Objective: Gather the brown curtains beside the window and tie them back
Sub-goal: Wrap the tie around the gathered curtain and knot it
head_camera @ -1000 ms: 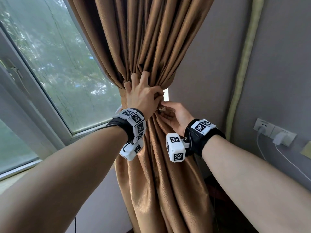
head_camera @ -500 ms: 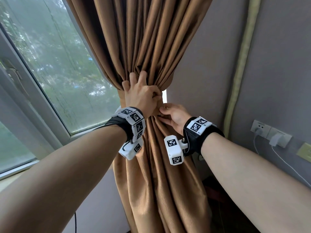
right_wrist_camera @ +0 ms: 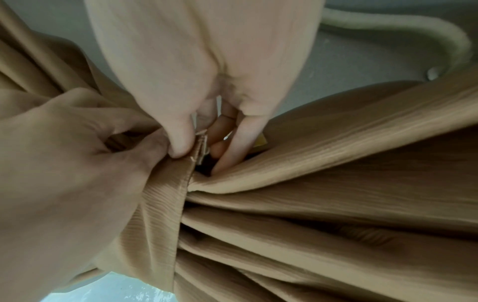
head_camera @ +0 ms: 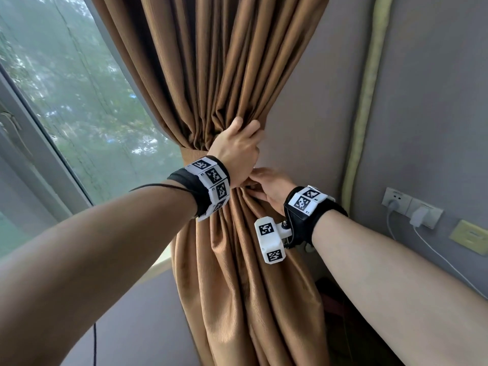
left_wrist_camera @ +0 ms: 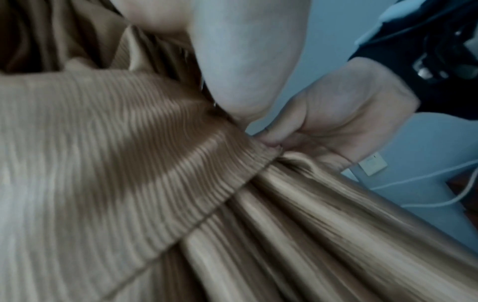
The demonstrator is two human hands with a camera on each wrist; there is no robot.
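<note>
The brown curtain [head_camera: 211, 62] hangs gathered into one bunch between window and wall. A ribbed brown tie-back band [left_wrist_camera: 116, 163] wraps its waist [right_wrist_camera: 160, 214]. My left hand [head_camera: 237, 151] grips the bunch over the band, fingers curled round the right side. Just below it, my right hand [head_camera: 253, 180] pinches the band's end [right_wrist_camera: 199, 149] between thumb and fingers, against the left hand's thumb. The right wrist view shows a small loop or hook at that end; what it fastens to is hidden behind the folds.
The window [head_camera: 79, 101] is on the left with its sill below. The grey wall [head_camera: 303, 101] is on the right with a pale padded pipe [head_camera: 369, 101], wall sockets [head_camera: 412, 210] with plugged white cables, and a yellow plate [head_camera: 470, 236].
My left hand has slid round to the right side of the bunch, covering the bright gap by the wall. My right hand has closed up under it, pinching the band's end.
</note>
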